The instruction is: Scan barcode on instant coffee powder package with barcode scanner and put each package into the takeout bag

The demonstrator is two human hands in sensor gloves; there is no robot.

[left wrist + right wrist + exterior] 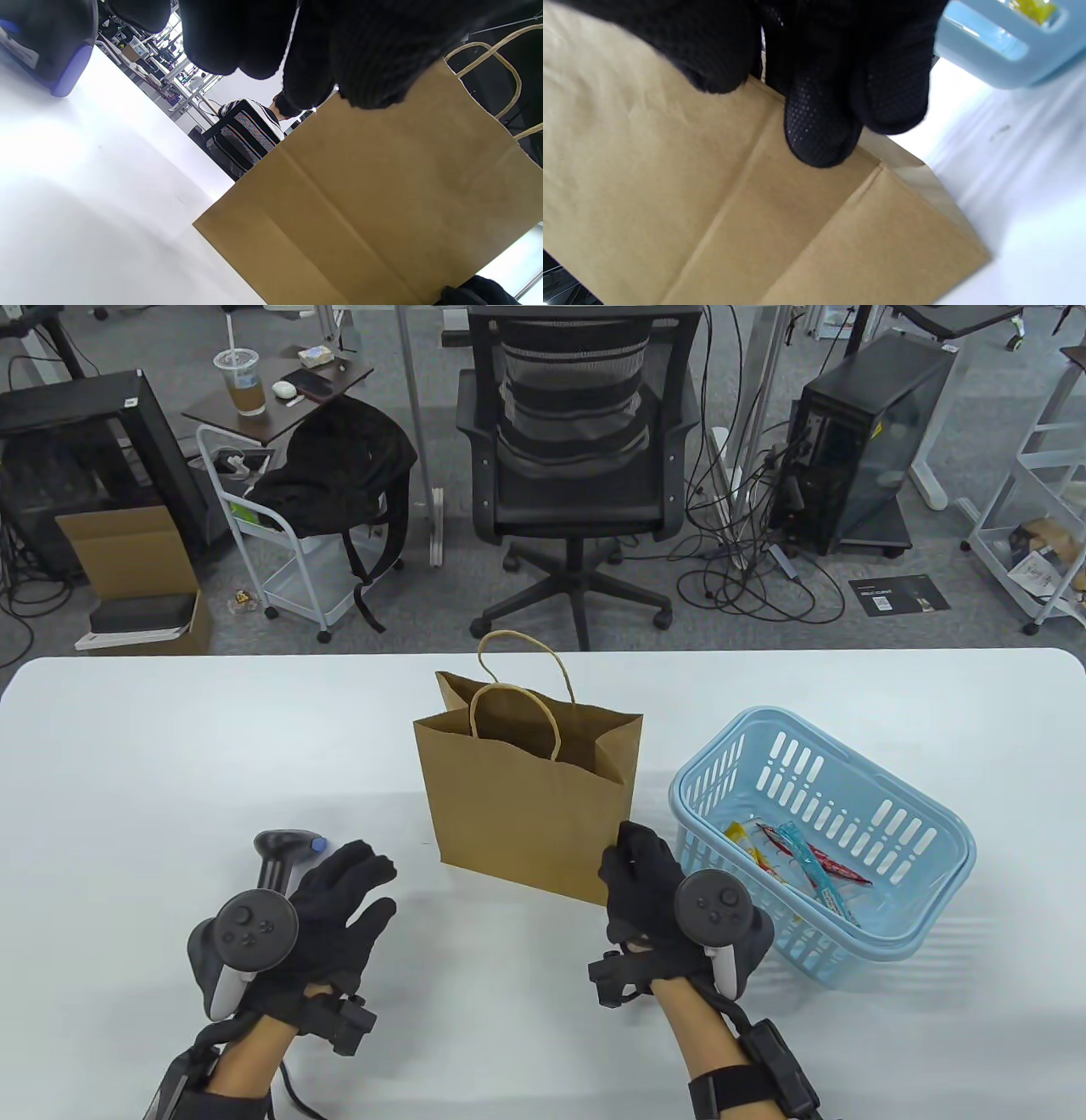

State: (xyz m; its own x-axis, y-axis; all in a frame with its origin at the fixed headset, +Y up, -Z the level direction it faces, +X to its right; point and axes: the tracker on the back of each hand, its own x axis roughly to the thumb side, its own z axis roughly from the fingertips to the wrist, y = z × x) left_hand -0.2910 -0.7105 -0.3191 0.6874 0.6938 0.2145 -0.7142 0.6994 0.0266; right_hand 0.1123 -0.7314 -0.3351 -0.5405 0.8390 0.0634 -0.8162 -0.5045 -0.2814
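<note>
A brown paper takeout bag (526,806) stands upright and open in the middle of the white table (170,772). My right hand (632,853) pinches the bag's near right edge; in the right wrist view its fingertips (818,131) press on the fold of the bag (691,203). A grey barcode scanner (284,853) with a blue tip lies on the table to the left of the bag. My left hand (373,882) hovers beside it with spread fingers, holding nothing. Several coffee stick packages (806,861) lie in the light blue basket (814,942) on the right.
Beyond the table's far edge are a black office chair (577,458), a white cart with a black backpack (339,466), a cardboard box (136,560) and computer towers. The left wrist view shows the scanner's head (46,46) and the bag's front face (382,203).
</note>
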